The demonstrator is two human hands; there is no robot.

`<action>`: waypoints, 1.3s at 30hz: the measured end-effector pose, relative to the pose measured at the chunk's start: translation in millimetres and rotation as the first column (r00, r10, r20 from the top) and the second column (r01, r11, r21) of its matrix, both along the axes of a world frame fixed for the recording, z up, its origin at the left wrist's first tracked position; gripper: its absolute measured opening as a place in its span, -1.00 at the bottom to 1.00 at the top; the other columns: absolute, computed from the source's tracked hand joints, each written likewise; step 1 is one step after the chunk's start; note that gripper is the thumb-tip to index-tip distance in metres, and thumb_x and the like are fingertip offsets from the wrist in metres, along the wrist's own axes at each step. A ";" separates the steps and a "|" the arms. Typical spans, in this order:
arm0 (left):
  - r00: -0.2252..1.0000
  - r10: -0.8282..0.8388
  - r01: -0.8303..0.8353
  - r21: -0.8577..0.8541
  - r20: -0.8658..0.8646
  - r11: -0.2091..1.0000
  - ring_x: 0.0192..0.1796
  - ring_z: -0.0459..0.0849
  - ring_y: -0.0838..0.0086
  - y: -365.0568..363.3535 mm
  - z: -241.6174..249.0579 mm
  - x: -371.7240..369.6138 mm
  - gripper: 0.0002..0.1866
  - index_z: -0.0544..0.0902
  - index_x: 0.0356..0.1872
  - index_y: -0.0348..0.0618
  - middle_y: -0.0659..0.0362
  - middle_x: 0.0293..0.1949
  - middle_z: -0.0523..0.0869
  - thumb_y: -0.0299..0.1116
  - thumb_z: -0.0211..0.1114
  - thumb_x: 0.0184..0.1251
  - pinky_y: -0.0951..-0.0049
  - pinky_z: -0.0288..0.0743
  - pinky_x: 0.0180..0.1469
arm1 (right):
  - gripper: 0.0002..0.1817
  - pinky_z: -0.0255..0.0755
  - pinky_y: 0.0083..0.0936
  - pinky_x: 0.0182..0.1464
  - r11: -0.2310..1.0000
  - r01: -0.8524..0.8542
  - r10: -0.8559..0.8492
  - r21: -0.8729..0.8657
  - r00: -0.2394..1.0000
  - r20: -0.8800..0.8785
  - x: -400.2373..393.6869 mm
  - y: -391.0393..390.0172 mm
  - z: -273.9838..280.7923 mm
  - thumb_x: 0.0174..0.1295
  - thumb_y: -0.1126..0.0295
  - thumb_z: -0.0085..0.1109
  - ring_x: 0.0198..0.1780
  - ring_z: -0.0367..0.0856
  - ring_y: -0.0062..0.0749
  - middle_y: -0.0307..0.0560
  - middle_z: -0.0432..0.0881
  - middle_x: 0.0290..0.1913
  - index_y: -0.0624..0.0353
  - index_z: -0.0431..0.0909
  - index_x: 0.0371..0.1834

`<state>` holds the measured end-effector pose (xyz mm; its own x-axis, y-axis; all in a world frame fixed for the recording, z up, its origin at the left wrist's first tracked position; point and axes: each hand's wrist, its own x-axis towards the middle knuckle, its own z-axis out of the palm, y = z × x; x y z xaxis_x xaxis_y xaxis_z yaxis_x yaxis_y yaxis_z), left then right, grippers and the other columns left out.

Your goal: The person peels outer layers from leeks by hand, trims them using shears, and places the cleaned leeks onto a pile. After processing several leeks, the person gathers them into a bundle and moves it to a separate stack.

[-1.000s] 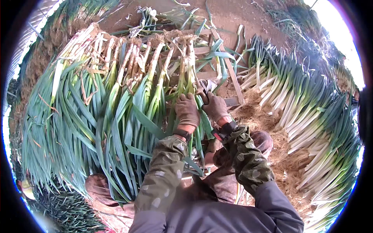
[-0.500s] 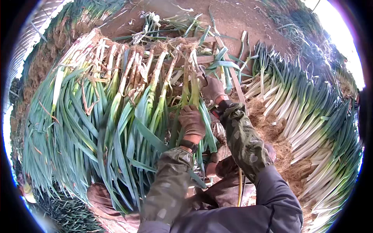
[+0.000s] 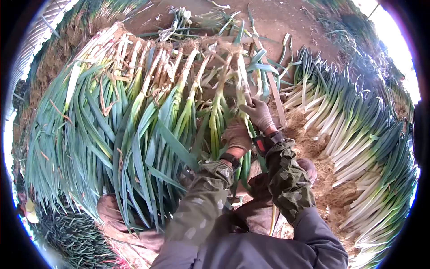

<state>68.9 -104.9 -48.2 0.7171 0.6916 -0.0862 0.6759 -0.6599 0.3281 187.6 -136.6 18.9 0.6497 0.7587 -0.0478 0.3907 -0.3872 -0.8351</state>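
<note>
Near the centre, my gloved left hand (image 3: 237,135) is closed around the green lower part of a leek (image 3: 242,74). The leek points away from me, with its pale shank and roots at the far end. Just right of it, my gloved right hand (image 3: 260,114) is closed on a narrow, dark, blade-like tool (image 3: 247,95) lying along the shank. How the tool is shaped inside the fist is hidden. Left of my hands lies a row of untrimmed leeks (image 3: 134,121), with dry brown skins and roots facing away from me.
Cleaned leeks (image 3: 340,116) with white shanks are stacked along the right side. Brown root trimmings (image 3: 313,157) lie between them and my right arm. A wooden strip (image 3: 273,92) slants beyond my right hand. Loose leaves and scraps (image 3: 179,22) lie on the dirt floor ahead.
Both hands have shifted right together with the leek. My right hand has moved down along the shank toward me, where more bright white now shows.
</note>
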 end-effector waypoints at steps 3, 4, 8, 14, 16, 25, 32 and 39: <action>0.997 -0.066 0.072 -0.205 0.033 0.976 0.02 0.71 0.01 -3.8 30.3 -20.7 -0.49 0.54 0.05 -0.17 -0.10 -0.04 0.66 -0.33 0.52 0.06 0.05 0.64 0.01 | -0.58 0.57 -0.38 -0.10 0.997 0.017 -0.004 0.079 0.986 -0.169 -15.7 -18.7 -1.9 0.19 0.21 0.40 -0.23 0.71 -0.37 0.01 0.76 -0.24 0.33 0.65 -0.03; 0.989 -0.079 0.102 -0.184 0.128 0.978 -0.01 0.70 -0.01 0.1 39.3 -32.7 -0.54 0.57 0.02 -0.16 -0.10 -0.05 0.66 -0.33 0.49 0.07 0.03 0.63 -0.01 | -0.57 0.60 -0.43 -0.12 0.985 0.058 -0.013 0.159 0.963 -0.271 -24.5 -25.6 1.9 0.21 0.20 0.40 -0.25 0.73 -0.34 0.05 0.78 -0.22 0.33 0.66 0.00; 0.939 0.043 -0.085 0.108 0.342 0.990 -0.12 0.68 -0.06 34.2 50.8 -88.6 -0.72 0.66 -0.12 -0.11 -0.09 -0.09 0.64 -0.35 0.41 0.13 -0.01 0.57 -0.06 | -0.63 0.65 -0.28 -0.23 0.965 -0.108 0.123 -0.238 0.991 0.048 -89.2 -52.8 44.2 0.24 0.19 0.38 -0.36 0.74 -0.25 0.03 0.75 -0.37 0.28 0.61 -0.09; 0.958 0.120 -0.108 -0.063 0.259 0.992 -0.01 0.67 -0.11 69.3 37.5 -112.5 -0.68 0.70 -0.08 -0.11 -0.12 -0.05 0.65 -0.26 0.44 0.16 -0.03 0.54 0.03 | -0.62 0.54 0.10 -0.08 0.907 -0.043 0.062 -0.418 0.998 0.032 -174.9 -84.1 27.9 0.20 0.10 0.34 -0.14 0.72 0.25 0.27 0.71 -0.31 0.07 0.53 -0.05; 0.961 0.091 -0.083 -0.041 0.261 0.996 -0.01 0.67 -0.12 71.9 40.3 -109.7 -0.65 0.69 -0.06 -0.15 -0.14 -0.04 0.66 -0.23 0.45 0.17 -0.02 0.56 0.03 | -0.59 0.49 0.19 -0.02 0.883 -0.003 0.034 -0.469 0.998 0.057 -184.9 -84.6 33.1 0.21 0.06 0.32 -0.09 0.70 0.25 0.28 0.71 -0.28 0.05 0.51 -0.03; 0.984 0.136 -0.142 0.040 0.116 0.989 -0.07 0.73 -0.05 81.7 35.6 -86.0 -0.76 0.71 -0.22 -0.17 -0.08 -0.11 0.70 -0.25 0.43 0.19 0.08 0.62 -0.02 | -0.63 0.51 0.10 -0.11 0.942 0.027 0.021 -0.336 0.990 0.137 -161.8 -53.5 15.7 0.18 0.14 0.32 -0.19 0.67 0.34 0.35 0.67 -0.35 0.21 0.51 -0.16; 0.978 0.204 -0.197 -0.133 0.041 0.971 -0.06 0.75 -0.09 88.0 39.6 -78.2 -0.67 0.72 -0.18 -0.22 -0.18 -0.19 0.76 -0.19 0.45 0.16 0.01 0.62 -0.01 | -0.62 0.50 0.06 -0.11 0.944 0.105 -0.044 -0.314 0.980 0.194 -124.2 -15.8 5.0 0.15 0.12 0.30 -0.18 0.66 0.35 0.36 0.67 -0.35 0.27 0.55 -0.27; 0.959 0.273 -0.283 -0.236 -0.075 0.929 -0.01 0.76 -0.10 97.0 41.1 -72.2 -0.54 0.71 -0.16 -0.25 -0.21 -0.14 0.77 -0.07 0.52 0.07 -0.01 0.62 0.04 | -0.60 0.53 0.02 -0.05 0.929 0.149 -0.092 -0.338 0.980 0.178 -79.4 24.3 4.6 0.08 0.14 0.33 -0.12 0.68 0.31 0.37 0.70 -0.25 0.29 0.63 -0.22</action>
<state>-3.3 -7.8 -7.0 0.4914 0.8174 -0.3006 0.8367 -0.3473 0.4235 108.2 -112.3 23.5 0.7558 0.6282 -0.1844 0.4375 -0.6942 -0.5716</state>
